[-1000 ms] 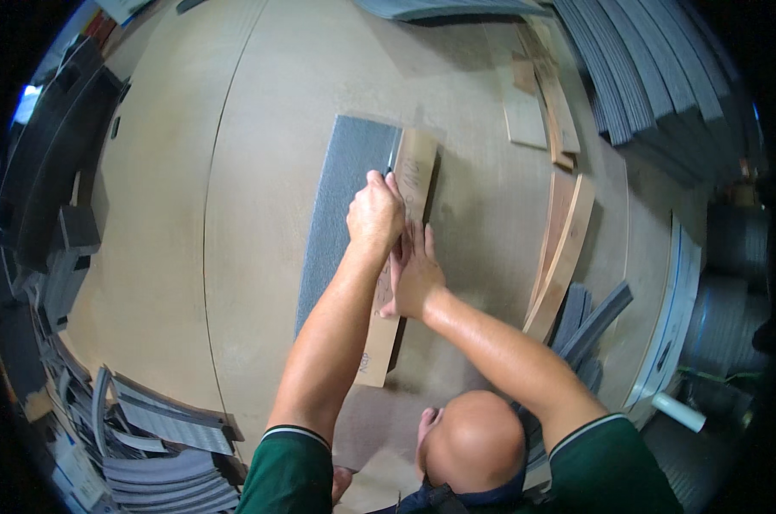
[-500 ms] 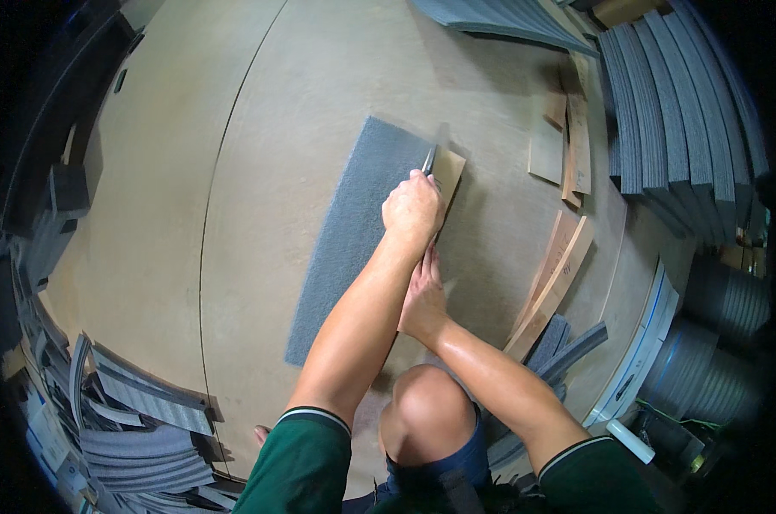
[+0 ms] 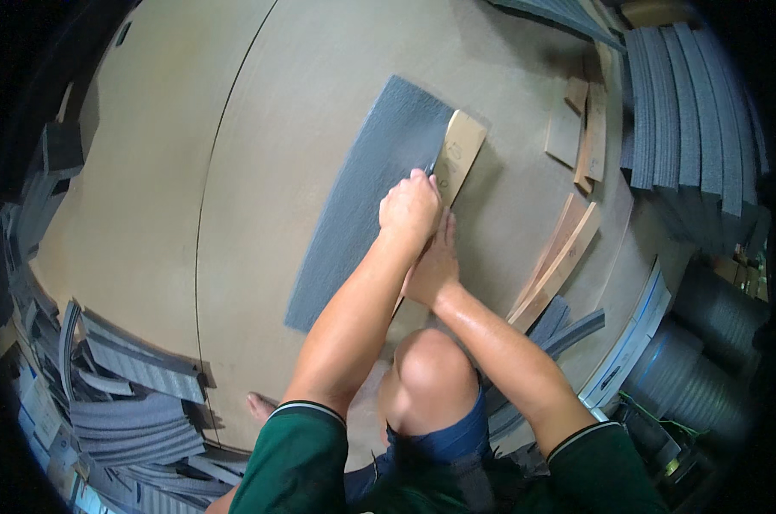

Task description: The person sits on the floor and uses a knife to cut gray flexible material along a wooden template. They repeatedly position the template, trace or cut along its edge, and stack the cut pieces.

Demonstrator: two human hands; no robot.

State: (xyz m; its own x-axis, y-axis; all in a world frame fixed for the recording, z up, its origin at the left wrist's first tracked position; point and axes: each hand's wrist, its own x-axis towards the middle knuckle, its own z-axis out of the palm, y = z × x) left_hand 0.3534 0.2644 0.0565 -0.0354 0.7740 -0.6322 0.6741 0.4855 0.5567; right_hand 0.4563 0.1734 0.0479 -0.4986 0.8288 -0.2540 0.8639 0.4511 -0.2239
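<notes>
A long grey foam sheet (image 3: 367, 188) with a textured face lies on the floor in front of me. Along its right side runs a pale wooden board (image 3: 462, 141). My left hand (image 3: 411, 206) is closed around the handle of a knife (image 3: 432, 169) at the edge where board and foam meet. Only a small bit of the knife shows past my fist; its blade is mostly out of sight. Nearer to me, my right hand (image 3: 436, 261) lies on the board with its fingers stretched out along it, partly hidden by the left wrist.
Wooden strips (image 3: 559, 257) and smaller wood pieces (image 3: 587, 128) lie to the right. Stacked grey foam sheets (image 3: 692, 111) stand at the far right, with grey rolls (image 3: 688, 368) below. Foam offcuts (image 3: 135, 428) are heaped at lower left. My bent knee (image 3: 431, 368) is close below my hands.
The knife has come back toward me along the board, and its blade shows less than before. More of the board's far end is uncovered. The whole view has shifted slightly.
</notes>
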